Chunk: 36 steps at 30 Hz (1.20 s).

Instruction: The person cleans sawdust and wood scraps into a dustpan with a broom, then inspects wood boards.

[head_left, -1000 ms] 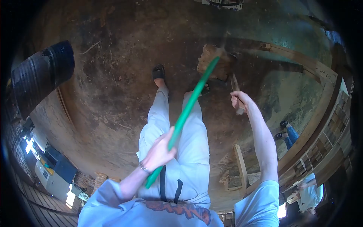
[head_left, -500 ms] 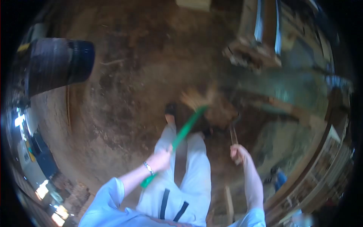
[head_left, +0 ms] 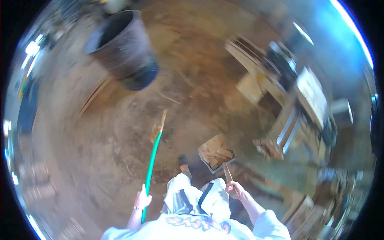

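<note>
My left hand point(head_left: 142, 198) is closed around the green handle of a broom point(head_left: 151, 168). Straw-coloured bristles show, blurred, at its far end over the floor. In my right hand point(head_left: 235, 189) is the handle of a dustpan point(head_left: 228, 173), its pan held out in front of my right leg. Flat wood scraps point(head_left: 217, 151) are heaped in the pan. The broom is to the left of the dustpan, and the two are apart.
A tall dark bin point(head_left: 126, 52) with a blue base stands ahead on the left. A long thin wooden strip point(head_left: 94, 95) lies near it. Machinery with wooden parts point(head_left: 276, 92) is on the right, and stacked boards point(head_left: 300, 216) lie at lower right.
The broom has swung left, away from the dustpan, and its bristles now point ahead. My view has turned right, and the bin appears closer to the middle. Both hands keep their holds.
</note>
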{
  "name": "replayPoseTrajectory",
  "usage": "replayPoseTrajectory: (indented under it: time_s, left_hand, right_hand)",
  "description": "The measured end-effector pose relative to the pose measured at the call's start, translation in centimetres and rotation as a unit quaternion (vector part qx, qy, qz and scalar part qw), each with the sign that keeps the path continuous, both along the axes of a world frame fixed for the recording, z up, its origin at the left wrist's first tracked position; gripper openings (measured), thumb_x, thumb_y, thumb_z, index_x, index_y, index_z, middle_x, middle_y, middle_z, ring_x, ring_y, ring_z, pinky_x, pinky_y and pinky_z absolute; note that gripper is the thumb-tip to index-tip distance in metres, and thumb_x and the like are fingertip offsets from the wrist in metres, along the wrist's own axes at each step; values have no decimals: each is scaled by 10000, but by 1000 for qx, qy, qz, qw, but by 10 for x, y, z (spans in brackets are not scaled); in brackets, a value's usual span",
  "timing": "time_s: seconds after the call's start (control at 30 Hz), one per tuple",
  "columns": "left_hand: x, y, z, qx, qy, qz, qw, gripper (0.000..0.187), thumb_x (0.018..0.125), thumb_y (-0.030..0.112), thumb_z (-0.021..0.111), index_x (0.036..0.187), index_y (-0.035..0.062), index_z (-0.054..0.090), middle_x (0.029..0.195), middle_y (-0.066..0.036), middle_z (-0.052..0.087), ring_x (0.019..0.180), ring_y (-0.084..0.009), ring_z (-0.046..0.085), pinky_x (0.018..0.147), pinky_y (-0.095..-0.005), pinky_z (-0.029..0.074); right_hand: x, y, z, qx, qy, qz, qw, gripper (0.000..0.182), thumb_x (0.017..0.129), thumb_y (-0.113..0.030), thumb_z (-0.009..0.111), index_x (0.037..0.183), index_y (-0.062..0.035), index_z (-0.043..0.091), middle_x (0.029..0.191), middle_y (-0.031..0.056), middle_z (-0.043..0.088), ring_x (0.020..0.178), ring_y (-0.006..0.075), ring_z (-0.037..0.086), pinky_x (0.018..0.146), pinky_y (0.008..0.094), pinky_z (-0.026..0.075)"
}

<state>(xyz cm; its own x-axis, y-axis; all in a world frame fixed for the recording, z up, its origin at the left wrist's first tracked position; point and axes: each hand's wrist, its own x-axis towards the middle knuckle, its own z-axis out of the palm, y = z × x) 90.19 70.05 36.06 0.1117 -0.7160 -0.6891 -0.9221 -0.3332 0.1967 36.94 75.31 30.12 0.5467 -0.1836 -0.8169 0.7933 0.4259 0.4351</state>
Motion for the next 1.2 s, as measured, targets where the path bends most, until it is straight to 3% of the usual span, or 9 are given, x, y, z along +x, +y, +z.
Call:
replayPoseTrajectory:
  time_s: [0.07,0.1,0.23,0.33,0.47,0.67,0.93,0.97,1.2]
  left_hand:
    - [14,12,-24,-166,-23,0,986,646,790,119,635,1383,12,403,785,-222,644,529,-263,642,517,-383,555]
    - [16,-4,-19,-97,94,196,971,509,798,82,613,1274,11,447,761,-194,622,509,-248,629,473,-385,539]
    - [8,-84,-3,-133,346,592,716,247,820,-4,552,1050,31,469,642,-63,491,430,-184,554,357,-364,489]
    - [-7,-139,32,-258,371,583,675,285,835,-19,540,1101,50,464,670,-54,502,431,-165,550,353,-345,478]
    - [-16,-219,68,-339,426,554,629,466,866,-22,559,1302,82,432,712,-36,519,433,-137,541,353,-299,452]
    - [-66,-362,169,-456,397,496,623,676,903,-4,570,1498,106,269,748,-24,542,437,-114,530,356,-284,445]
    - [-43,-514,203,-409,448,438,663,626,889,52,612,1455,51,345,785,-38,565,471,-108,551,369,-259,430]
    - [-30,-531,198,-378,459,432,678,629,895,78,584,1467,47,323,828,-56,572,484,-115,548,389,-264,441]
    - [72,-682,163,-255,648,487,528,441,959,234,524,1341,29,443,981,-149,631,539,-142,525,497,-298,459]
  right_hand:
    - [-1,-41,30,26,-64,-46,997,149,795,-8,507,715,-61,392,661,-1,427,521,74,428,483,194,410]
    - [3,-70,39,-8,-79,-38,996,104,793,-14,523,785,-30,420,683,10,438,540,80,432,496,201,413]
    - [39,-220,96,-151,-81,69,983,207,803,-8,545,991,30,467,743,25,461,572,83,429,509,220,416]
    - [90,-348,145,-261,-26,142,955,218,802,1,552,1010,-2,489,749,19,467,557,90,421,491,228,395]
    - [144,-508,175,-593,206,285,724,108,819,-19,573,914,-25,523,613,-24,425,501,84,411,468,253,391]
    - [251,-725,244,-699,384,312,516,153,797,-104,655,836,-17,535,573,65,572,472,152,566,479,299,467]
    - [344,-883,115,-601,638,399,267,638,706,-293,723,1211,31,508,1087,277,629,1028,372,631,893,394,498]
    - [352,-890,85,-589,689,376,192,545,731,-213,743,1177,30,545,892,171,669,762,205,671,657,350,533]
    - [393,-972,192,-586,445,600,315,288,816,-290,689,939,-32,658,722,73,635,588,170,588,547,333,495]
